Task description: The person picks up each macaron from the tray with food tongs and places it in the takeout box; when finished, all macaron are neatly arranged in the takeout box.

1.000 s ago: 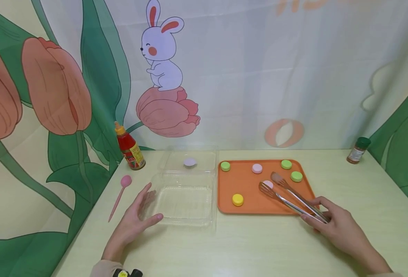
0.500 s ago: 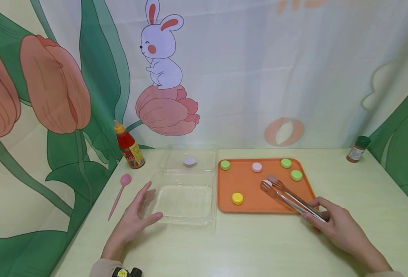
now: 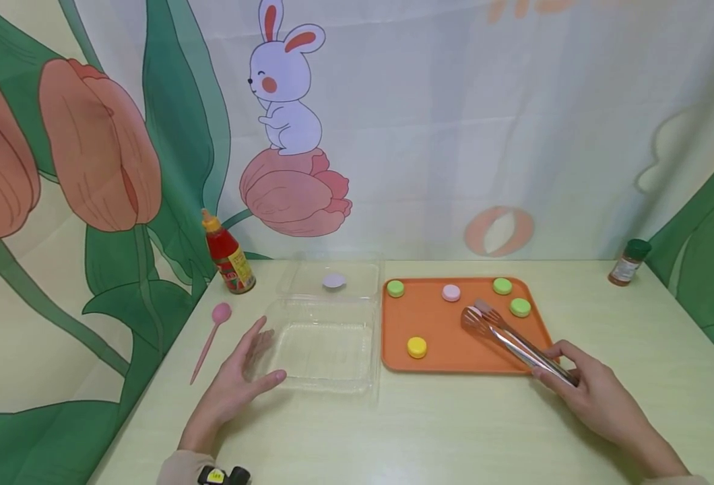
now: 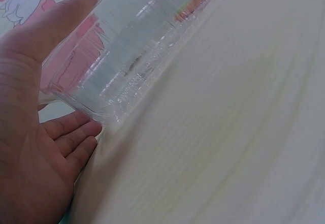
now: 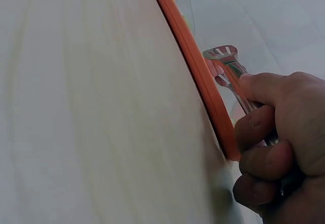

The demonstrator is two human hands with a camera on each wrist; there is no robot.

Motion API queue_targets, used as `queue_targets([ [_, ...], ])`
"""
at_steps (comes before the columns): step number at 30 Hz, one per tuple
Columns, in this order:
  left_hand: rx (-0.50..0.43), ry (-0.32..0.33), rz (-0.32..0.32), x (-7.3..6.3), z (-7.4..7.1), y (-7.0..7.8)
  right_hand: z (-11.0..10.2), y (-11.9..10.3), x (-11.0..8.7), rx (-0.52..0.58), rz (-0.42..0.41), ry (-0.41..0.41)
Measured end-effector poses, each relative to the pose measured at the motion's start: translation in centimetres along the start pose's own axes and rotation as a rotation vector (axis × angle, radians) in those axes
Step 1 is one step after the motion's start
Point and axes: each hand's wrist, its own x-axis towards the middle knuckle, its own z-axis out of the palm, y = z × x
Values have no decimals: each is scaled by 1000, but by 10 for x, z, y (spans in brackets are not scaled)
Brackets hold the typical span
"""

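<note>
Six small, round macaron-like pieces lie on the shallow orange rectangular tray (image 3: 442, 365), right of centre on the pale wood-grain table (image 3: 442, 431): three green, one yellow (image 3: 417, 347) near the front edge, one pale pink (image 3: 450, 293) toward the far side, and a second pink piece (image 3: 473, 312) at the tongs.

Right hand (image 3: 596, 397): fingers wrapped round the long metal tongs with slotted heads (image 3: 517, 347), at their rear. Judged reason: this keeps the hand off the tray while the heads reach over its right half. The heads flank the second pink piece, set narrow; from where I stand I cannot tell whether both press on it.

Left hand (image 3: 236, 384): wide, thumb and relaxed fingers spanning the near-left corner of the clear plastic hinged box (image 3: 327, 387). Probably there to steady it, a light box being apt to slide; firmness of contact not readable. Its lid (image 3: 366, 281) lies back on the far side, leaving the base uncovered, just left of the tray.

Periphery: red sauce bottle with yellow cap (image 3: 230, 259), far left; pink long-handled spoon (image 3: 211, 337), left of the box; small green-capped jar (image 3: 630, 263), far right. All three stand apart from both hands, presumably out of their way.
</note>
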Motion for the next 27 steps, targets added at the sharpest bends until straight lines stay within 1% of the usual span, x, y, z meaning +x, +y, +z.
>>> queue_targets([
  [4, 13, -3, 5, 1, -1, 0, -2, -6, 1, 33, -8, 6],
  [7, 19, -7, 3, 1, -1, 0, -4, -14, 2, 56, -39, 20],
  [11, 7, -9, -12, 1, 0, 1, -5, -27, 8, 81, -114, 47],
  [15, -11, -10, -9, 0, 2, 1, -1, -42, 16, 119, -193, 56],
  [21, -9, -6, 9, -1, 1, 2, 9, -78, 31, 193, -259, -2],
  [27, 9, 2, -20, 0, -1, 2, 27, -117, 49, 243, -330, -70],
])
